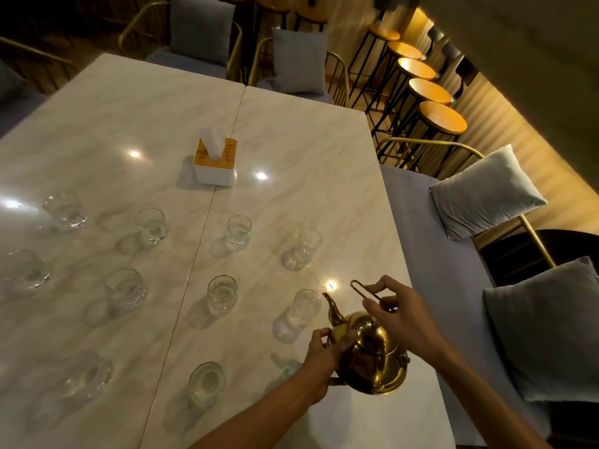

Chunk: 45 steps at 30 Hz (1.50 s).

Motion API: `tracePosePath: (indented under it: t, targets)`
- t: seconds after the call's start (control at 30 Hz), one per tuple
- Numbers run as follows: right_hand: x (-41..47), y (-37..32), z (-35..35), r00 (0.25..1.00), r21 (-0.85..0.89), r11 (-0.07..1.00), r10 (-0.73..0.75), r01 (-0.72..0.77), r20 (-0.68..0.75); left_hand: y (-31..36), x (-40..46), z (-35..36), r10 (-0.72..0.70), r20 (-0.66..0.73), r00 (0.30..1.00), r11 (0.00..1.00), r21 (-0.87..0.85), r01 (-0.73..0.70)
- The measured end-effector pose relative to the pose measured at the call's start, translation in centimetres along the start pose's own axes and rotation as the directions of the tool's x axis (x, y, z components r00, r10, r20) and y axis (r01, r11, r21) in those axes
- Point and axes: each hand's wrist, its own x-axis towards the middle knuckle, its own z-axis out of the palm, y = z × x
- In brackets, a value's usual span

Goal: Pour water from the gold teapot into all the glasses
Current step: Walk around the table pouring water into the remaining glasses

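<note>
While the right hand (400, 314) pinches the handle (366, 293) and the left hand (324, 351) grips the teapot (372, 354) near the table's (291, 140) right edge, tipping fast could overshoot the nearest glass (303, 307).

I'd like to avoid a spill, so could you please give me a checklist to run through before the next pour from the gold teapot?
1. Right hand grips the wire handle: ok.
2. Left hand steadies the gold teapot at its body near the spout base: ok.
3. Spout points toward the nearest glass, close to its rim: ok.
4. That glass stands upright on the table: ok.
5. Water level in the glasses: cannot tell, the glass is clear and the light dim.
6. Tissue box stands far from the pouring spot: ok.
</note>
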Motion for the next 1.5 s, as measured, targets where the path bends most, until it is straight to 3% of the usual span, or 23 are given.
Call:
tracePosePath:
  t: [0.17,0.47,0.7,0.87,1.1,1.5]
  targets:
    - [-1.3,-0.5,-0.6,0.997,0.057,0.997,-0.053,0.057,-0.063,1.5,-0.3,0.0,0.100,-0.074,0.992,0.993,0.078,-0.094]
    - [-1.9,-3.6,-2.8,0.969,0.154,0.962,-0.204,0.225,-0.141,6.6,-0.6,0.6,0.216,-0.084,0.973,0.972,0.114,-0.206]
    - [1.1,-3.9,-4.3,0.920,0.089,0.930,-0.333,0.356,-0.206,9.8,-0.3,2.0,0.295,-0.097,0.950,0.952,0.116,-0.284]
    - [3.5,-3.5,-4.5,0.900,0.078,0.910,-0.384,0.406,-0.208,10.0,1.2,3.2,0.384,-0.208,0.900,0.920,0.172,-0.353]
    - [6.6,-1.9,-3.7,0.860,0.151,0.898,-0.332,0.414,-0.387,9.4,3.8,4.2,0.299,-0.263,0.917,0.954,0.081,-0.288]
    - [11.9,1.3,-4.6,0.915,0.283,0.900,-0.233,0.330,-0.328,9.6,8.6,4.1,0.266,-0.203,0.943,0.964,0.039,-0.263]
